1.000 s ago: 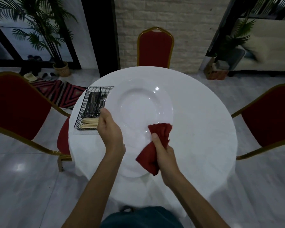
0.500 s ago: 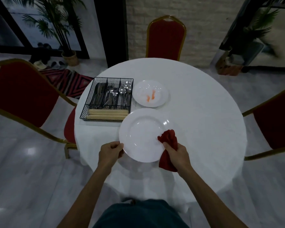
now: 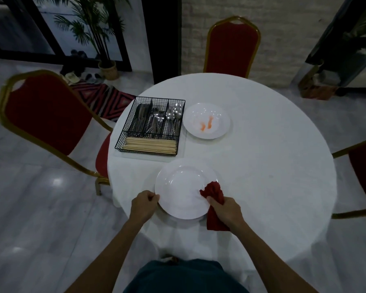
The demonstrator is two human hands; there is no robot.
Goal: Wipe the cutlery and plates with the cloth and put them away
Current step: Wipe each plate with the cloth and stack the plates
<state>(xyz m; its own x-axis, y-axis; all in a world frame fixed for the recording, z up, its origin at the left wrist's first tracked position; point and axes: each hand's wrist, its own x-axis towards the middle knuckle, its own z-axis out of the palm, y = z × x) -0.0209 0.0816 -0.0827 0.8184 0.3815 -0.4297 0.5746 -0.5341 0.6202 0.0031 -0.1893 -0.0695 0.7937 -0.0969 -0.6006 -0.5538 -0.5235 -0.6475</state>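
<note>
A clean white plate [image 3: 182, 187] is low over the near edge of the round white table [image 3: 262, 166]. My left hand [image 3: 145, 203] pinches its left rim. My right hand [image 3: 225, 208] grips a red cloth [image 3: 213, 192] against the plate's right rim. Farther back lies a second white plate [image 3: 206, 120] with orange smears. To its left stands a black wire caddy [image 3: 150, 126] holding knives, forks, spoons and a row of chopsticks.
Red chairs with gold frames stand at the left [image 3: 49, 117], at the far side [image 3: 231, 45] and at the right [image 3: 363, 172]. A patterned rug [image 3: 101, 98] and a potted plant [image 3: 106, 66] are on the floor beyond the left chair.
The plate came down from close to the camera to low over the table's near edge. My hands stayed on it, the cloth still at its right rim. The second plate and caddy came into view.
</note>
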